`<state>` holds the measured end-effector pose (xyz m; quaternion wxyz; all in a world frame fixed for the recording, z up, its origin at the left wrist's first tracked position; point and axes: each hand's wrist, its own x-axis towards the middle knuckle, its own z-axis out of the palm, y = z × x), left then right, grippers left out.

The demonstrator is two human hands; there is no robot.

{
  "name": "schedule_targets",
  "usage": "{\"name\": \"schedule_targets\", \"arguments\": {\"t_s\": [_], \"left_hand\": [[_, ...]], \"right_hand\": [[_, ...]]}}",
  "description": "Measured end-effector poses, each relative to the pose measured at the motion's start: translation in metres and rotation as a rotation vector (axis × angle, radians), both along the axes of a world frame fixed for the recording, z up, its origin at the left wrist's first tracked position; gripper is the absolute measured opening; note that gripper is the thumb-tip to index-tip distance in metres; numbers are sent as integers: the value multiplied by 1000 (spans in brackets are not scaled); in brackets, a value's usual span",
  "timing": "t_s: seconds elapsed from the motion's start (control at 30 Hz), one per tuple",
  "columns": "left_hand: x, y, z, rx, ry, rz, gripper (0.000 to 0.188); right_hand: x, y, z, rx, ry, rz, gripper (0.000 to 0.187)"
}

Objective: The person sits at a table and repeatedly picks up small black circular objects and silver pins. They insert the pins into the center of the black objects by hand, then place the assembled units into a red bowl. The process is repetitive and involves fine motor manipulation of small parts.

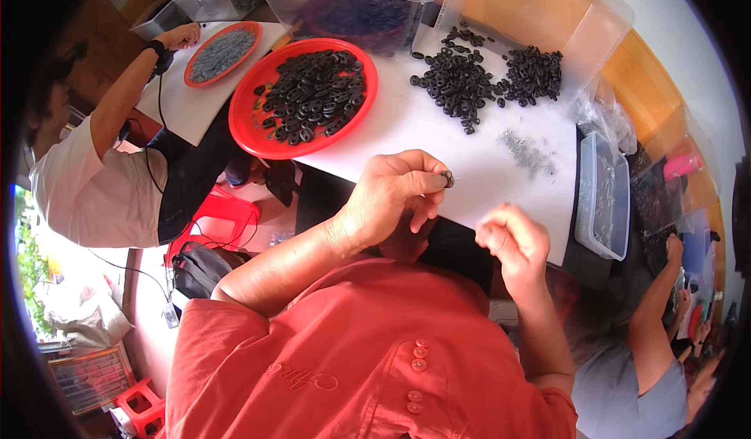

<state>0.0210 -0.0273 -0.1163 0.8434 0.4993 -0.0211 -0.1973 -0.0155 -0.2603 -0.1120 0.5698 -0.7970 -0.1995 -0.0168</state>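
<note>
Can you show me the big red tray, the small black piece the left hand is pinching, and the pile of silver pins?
Big red tray [245, 116]: head view, bare left part.
Small black piece [448, 179]: head view, its visible middle.
Silver pins [530, 154]: head view, middle of the pile.

A small black piece [447, 179], rounded in its outline, is held between the thumb and the index finger of the left hand [399, 193], and it is seen over the near border of the white table [403, 138]. One part of it is covered by the fingertips. From its right side a thin, shiny pin [458, 179] is seen to protrude; how deep it is inserted cannot be told. Farther on the table, small black pieces [458, 83] are gathered in two adjoining heaps, with some lying loose around. Closer, silver-coloured pins [530, 154] are spread in a thin layer, pointing in various directions.
</note>
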Motion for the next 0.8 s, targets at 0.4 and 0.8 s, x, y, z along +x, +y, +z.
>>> {"name": "schedule_targets", "arguments": {"t_s": [0.4,0.8], "left_hand": [[-40,9,9,11,-84,59,16],[-28,1,3,61,-70,26,17]], "right_hand": [[13,51,18,-30,-462,34,11],[23,44,6,-66,-515,19,12]]}}
